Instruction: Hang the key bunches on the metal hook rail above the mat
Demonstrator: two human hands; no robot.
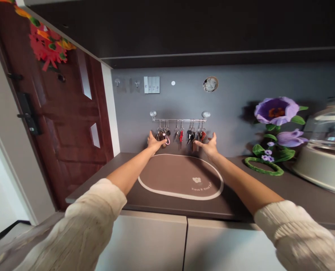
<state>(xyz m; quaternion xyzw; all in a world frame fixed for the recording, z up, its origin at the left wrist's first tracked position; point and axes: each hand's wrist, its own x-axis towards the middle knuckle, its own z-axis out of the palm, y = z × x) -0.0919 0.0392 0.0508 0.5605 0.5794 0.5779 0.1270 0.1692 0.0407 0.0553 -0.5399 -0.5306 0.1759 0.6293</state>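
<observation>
Left hand (155, 143) is touching the left end of a row of key bunches (180, 134) hanging from a metal wall rail (179, 120) above the back edge of the countertop (153, 201), while the open right hand (208, 146), well apart from it, is reaching their right end beside a red fob (202, 135)

Head-worn view, facing forward and down, close above a countertop (291, 184)

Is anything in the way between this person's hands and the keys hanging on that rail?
Nothing visible does: the left hand reaches the metal keys with a pink loop, and the right hand sits against the dark keys with a brown fob.
</observation>
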